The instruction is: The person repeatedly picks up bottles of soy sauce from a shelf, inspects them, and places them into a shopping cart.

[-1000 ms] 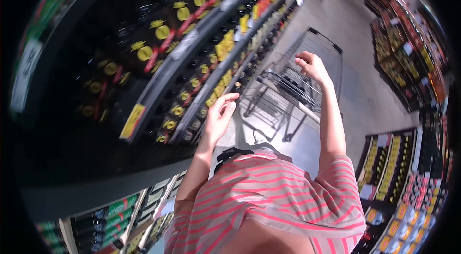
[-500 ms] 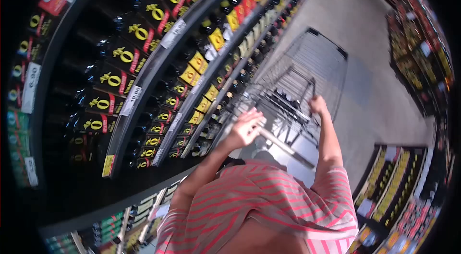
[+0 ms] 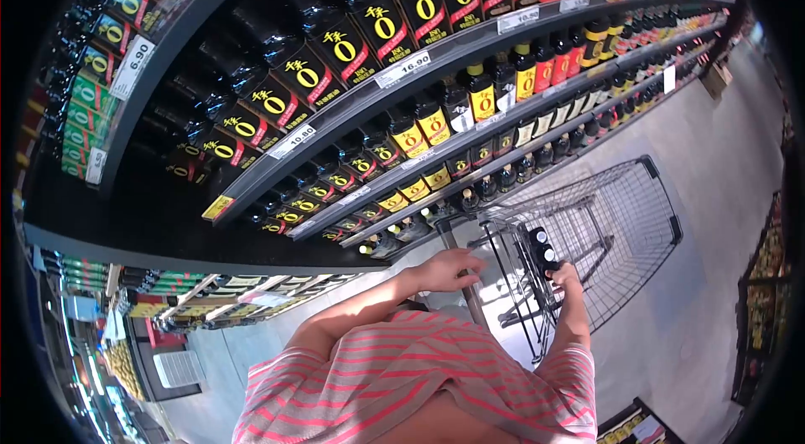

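Observation:
My left hand is beside the handle bar of a wire shopping cart, fingers stretched out and a little apart. The fingertips overlap the bar in view, but no grip shows. My right hand is closed over the cart's child-seat area. A dark end shows at its fingertips; whether it belongs to a bottle or the seat frame is unclear. Right beside it, dark bottles with white caps stand close together in the cart.
Along the left and ahead runs a curved-looking shelf unit with several rows of dark bottles and price tags. A brown carton sits on the grey floor at the far end. Another stocked display edges the right side.
My view has swung left, so shelves and cart appear turned clockwise. My left hand has shifted slightly right and down in view; my right hand appears lower and nearer the capped bottles.

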The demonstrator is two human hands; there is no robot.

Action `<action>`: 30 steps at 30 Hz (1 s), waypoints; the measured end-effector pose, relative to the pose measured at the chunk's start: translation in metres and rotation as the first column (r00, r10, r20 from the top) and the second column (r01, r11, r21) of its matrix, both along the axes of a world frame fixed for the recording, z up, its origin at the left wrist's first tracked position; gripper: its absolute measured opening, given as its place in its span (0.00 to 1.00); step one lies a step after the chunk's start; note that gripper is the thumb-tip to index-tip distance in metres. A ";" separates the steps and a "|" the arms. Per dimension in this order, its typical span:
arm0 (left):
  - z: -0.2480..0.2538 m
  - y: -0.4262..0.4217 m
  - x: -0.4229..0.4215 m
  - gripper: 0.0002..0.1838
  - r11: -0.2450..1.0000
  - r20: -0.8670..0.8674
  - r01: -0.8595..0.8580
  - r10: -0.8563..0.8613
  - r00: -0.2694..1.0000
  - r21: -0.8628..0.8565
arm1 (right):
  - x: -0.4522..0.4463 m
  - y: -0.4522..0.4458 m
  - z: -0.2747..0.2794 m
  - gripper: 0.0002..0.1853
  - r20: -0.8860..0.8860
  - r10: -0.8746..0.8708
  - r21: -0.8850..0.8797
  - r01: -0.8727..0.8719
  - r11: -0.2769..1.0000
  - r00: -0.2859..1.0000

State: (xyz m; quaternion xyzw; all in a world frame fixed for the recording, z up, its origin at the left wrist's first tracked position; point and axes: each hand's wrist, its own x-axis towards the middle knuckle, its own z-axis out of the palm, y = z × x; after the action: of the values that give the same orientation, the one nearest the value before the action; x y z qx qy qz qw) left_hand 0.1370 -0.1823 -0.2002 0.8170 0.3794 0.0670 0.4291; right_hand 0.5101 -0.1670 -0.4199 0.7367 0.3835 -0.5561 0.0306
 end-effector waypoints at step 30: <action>-0.026 0.000 -0.004 0.20 0.999 0.266 0.043 -0.039 0.963 -0.007 | 0.064 -0.046 0.125 0.14 0.265 -0.353 0.724 0.057 0.688 0.897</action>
State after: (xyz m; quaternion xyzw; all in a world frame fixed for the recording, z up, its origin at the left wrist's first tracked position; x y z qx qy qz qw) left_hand 0.1327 -0.1827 -0.2259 0.8055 0.3019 0.1648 0.4826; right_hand 0.5738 -0.2132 -0.2948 0.8255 0.4643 -0.2134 -0.2396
